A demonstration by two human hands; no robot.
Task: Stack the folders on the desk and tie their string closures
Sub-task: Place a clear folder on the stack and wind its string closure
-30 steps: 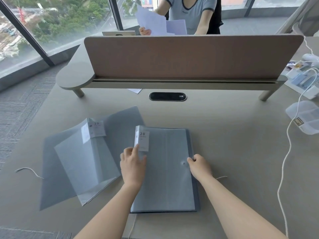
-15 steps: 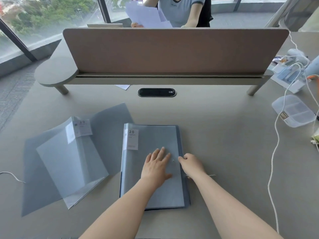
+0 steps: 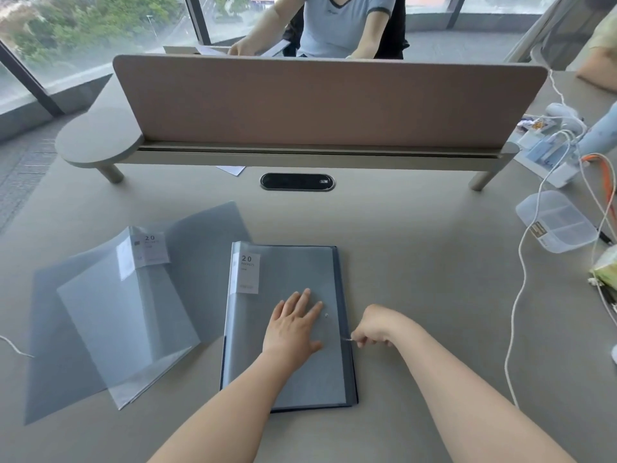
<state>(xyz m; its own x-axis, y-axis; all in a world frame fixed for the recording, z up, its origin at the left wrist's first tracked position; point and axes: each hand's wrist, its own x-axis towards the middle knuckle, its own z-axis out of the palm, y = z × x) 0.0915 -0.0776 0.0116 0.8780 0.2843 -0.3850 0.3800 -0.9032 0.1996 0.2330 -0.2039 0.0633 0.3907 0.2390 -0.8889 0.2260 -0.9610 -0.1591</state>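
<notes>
Right, desk [image 3: 417, 262]: beige, w/ a brown divider screen [image 3: 327, 101] across the far side and an oval cable port [image 3: 297, 181] just in front of it.
Closed folder [image 3: 287, 322]: grey-blue, lay flat near the front-centre of the desk, spine to the left, white "20" label [image 3: 248, 274] at its upper-left corner. Darker edges showed along its right and bottom sides (poss. more than one folder in the pile, couldn't tell).
Button [image 3: 326, 315]: small round closure on the cover, near the right edge, just beside the left fingertips.
Left hand [image 3: 295, 325]: fully spread, palm down, pressed flat on the cover; gripped nothing.
Right hand [image 3: 375, 327]: curled into a loose fist just off the folder's right edge, finger and thumb pinched on the string [image 3: 347, 339], a thin pale bit of which ran from the edge to the fingers.
Open folder [image 3: 127, 305]: translucent, lay splayed to the left of the closed one, tilted, own "20" label at top; apart from the closed folder, no hand on it.
Loose string [image 3: 15, 347]: pale, on the desk at the far left edge.
Right side: clear plastic box [image 3: 557, 222] and white cables [image 3: 521, 289], well apart from the folders.
Far side: another person [image 3: 340, 25] sat behind the screen.
</notes>
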